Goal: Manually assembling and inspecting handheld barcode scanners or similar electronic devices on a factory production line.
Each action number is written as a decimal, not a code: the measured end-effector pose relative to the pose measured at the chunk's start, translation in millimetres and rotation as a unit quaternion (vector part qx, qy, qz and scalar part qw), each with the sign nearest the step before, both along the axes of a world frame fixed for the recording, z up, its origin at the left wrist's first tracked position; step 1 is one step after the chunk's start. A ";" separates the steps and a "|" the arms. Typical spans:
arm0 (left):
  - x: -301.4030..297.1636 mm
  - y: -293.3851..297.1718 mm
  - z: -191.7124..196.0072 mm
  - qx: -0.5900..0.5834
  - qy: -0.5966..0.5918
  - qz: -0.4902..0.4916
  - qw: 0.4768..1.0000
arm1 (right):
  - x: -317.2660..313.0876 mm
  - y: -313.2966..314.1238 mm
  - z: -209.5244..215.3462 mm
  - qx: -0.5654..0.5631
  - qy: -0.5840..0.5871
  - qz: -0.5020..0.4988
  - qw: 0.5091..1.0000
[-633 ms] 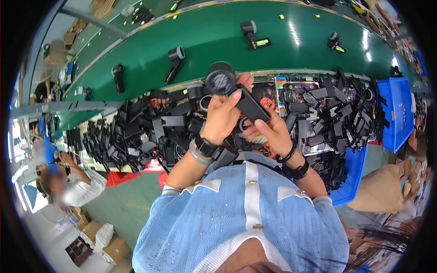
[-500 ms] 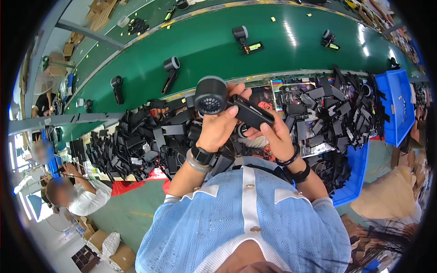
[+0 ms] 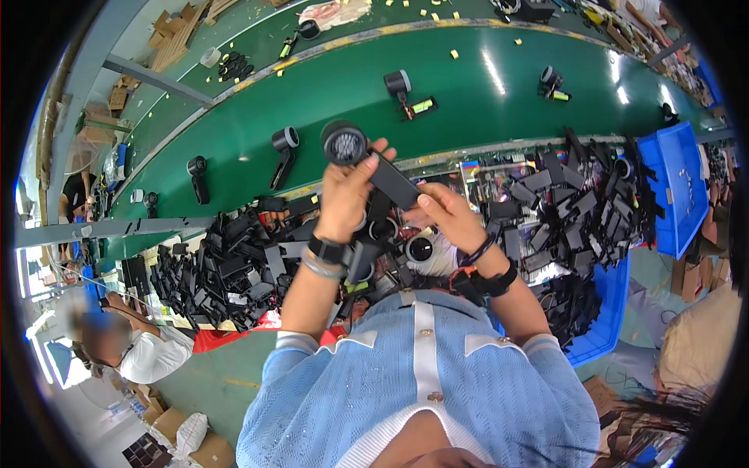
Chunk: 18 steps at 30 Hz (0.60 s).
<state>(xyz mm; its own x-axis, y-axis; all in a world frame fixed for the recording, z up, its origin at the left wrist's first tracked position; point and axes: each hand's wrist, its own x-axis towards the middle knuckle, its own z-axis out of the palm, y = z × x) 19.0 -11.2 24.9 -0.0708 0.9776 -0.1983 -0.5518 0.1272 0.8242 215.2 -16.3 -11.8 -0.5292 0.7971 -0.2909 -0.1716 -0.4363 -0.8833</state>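
A black handheld fan is held out in front of me, over the near edge of the green belt. Its round grilled head points up and left, and its flat rectangular handle slants down to the right. My left hand is closed around the handle just below the head, thumb on top. At the handle's lower end, my right hand pinches it between thumb and fingers. Below my hands, another round fan head lies among loose parts near my body.
Heaps of black plastic casings lie to the left, with another pile to the right. Several fans, one of them here, are spaced along the green belt. Blue crates stand right; a person in white sits left.
Both hands have carried the fan slightly up and left, away from my body. The handle has turned, so its broad flat face now shows.
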 end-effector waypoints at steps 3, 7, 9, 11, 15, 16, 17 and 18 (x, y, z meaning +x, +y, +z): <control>-55.5 56.2 -32.1 -0.022 0.248 0.033 0.968 | 9.7 57.4 -44.5 0.270 -0.256 0.016 0.928; -130.9 104.5 -117.9 -0.071 0.479 0.093 0.870 | -12.9 126.7 -69.4 0.405 -0.477 -0.023 0.780; -152.4 111.4 -145.3 -0.096 0.554 0.095 0.821 | -28.4 154.2 -91.1 0.447 -0.513 -0.019 0.733; -161.7 107.1 -163.3 -0.123 0.653 0.095 0.741 | -43.0 172.3 -105.8 0.483 -0.591 0.024 0.646; -116.1 105.9 -133.6 0.015 0.779 0.170 0.603 | -52.4 195.0 -98.4 0.456 -0.648 0.172 0.585; -110.0 102.5 -130.4 0.081 0.778 0.206 0.588 | -57.9 198.7 -87.6 0.459 -0.645 0.178 0.584; -106.9 100.6 -129.6 0.051 0.695 0.152 0.701 | -62.2 199.2 -72.3 0.423 -0.655 0.207 0.591; -99.0 100.3 -123.5 0.021 0.596 0.093 0.798 | -62.4 199.8 -65.9 0.385 -0.664 0.235 0.596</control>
<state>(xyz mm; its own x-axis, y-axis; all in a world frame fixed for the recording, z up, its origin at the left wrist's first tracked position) -80.0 89.1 -98.6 -0.3295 0.9320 0.1509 0.6198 0.0930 0.7792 152.8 183.5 -77.7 -0.4571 0.8197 -0.3452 0.8838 0.4622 -0.0726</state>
